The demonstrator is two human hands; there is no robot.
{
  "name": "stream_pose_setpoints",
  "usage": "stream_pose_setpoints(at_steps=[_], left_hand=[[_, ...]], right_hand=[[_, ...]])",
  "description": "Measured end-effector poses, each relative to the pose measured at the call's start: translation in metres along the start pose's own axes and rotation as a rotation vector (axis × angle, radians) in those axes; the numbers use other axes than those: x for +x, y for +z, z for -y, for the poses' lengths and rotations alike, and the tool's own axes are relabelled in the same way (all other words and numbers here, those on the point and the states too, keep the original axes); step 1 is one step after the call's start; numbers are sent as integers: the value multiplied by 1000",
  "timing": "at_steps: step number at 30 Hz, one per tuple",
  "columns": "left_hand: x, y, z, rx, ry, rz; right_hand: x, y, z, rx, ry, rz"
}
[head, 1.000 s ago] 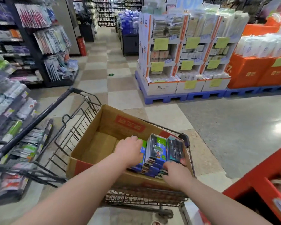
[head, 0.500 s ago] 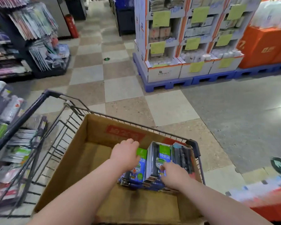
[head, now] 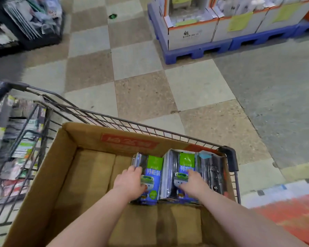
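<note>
Firstly, floor [head: 141, 56]: beige and grey checkered tiles, giving way to plain grey concrete on the right.
Pallet: blue plastic pallet [head: 194, 52] loaded with white cartons, across the aisle and well apart from the cart.
Cart: grey wire shopping cart [head: 150, 130]; its far rim runs just beyond the box.
Box: open brown cardboard box [head: 48, 175] with a red print on its far wall, sitting inside the cart.
Right bundle: stack of flat blue-and-green plastic-wrapped packs [head: 185, 163] near the box's far right corner, long axis running from the near wall towards the far wall.
Black packs: dark glossy flat packs [head: 212, 170] between the right bundle and the box's right wall.
Left bundle: a like stack of blue-and-green packs [head: 152, 177] just beside the right bundle on its left, parallel to it.
Left hand [head: 130, 182]: at the left bundle's left edge, fingers curled over that edge and thumb on the printed face, pinching the stack.
Right hand [head: 193, 184]: lies on the right bundle's face, fingers close together and pointing at the far wall; motion blur hides the thumb.
Key relation: the left bundle lies directly right of the left hand's fingers, so that hand is the nearer one. Seating the stack probably means pushing it rightwards, across its long axis, against its neighbour.
</note>
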State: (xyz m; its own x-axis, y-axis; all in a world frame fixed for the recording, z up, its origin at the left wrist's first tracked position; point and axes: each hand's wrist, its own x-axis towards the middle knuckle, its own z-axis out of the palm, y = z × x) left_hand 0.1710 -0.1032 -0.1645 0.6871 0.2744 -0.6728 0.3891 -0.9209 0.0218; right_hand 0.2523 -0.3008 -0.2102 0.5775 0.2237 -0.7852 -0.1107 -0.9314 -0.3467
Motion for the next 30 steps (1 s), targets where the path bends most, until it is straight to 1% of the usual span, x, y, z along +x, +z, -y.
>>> stream_pose_setpoints(at_steps=[4,8,10,12,17,19,22,26,30], left_hand=[[20,18,4,-203,-152,91],[38,29,8,-478,-312,124],[43,33,6,-598,-349,125],[47,37,5,-658,-377,121],[51,40,7,-632,-444,112],[50,40,6,-632,-439,111],[48,46,4,-643,-410,54],[35,51,-1,-695,-340,38],[11,49,3,-671,-282,15]], right_hand=[[12,11,0,191,100,-19],[20,18,5,210,204,-69],[24,19,5,230,233,-95],[25,19,5,259,226,-100],[25,20,1,414,192,-88],[26,20,0,483,208,-83],[29,29,-3,623,253,-84],[23,44,-8,869,286,-25],[-1,53,-15,914,244,-48]])
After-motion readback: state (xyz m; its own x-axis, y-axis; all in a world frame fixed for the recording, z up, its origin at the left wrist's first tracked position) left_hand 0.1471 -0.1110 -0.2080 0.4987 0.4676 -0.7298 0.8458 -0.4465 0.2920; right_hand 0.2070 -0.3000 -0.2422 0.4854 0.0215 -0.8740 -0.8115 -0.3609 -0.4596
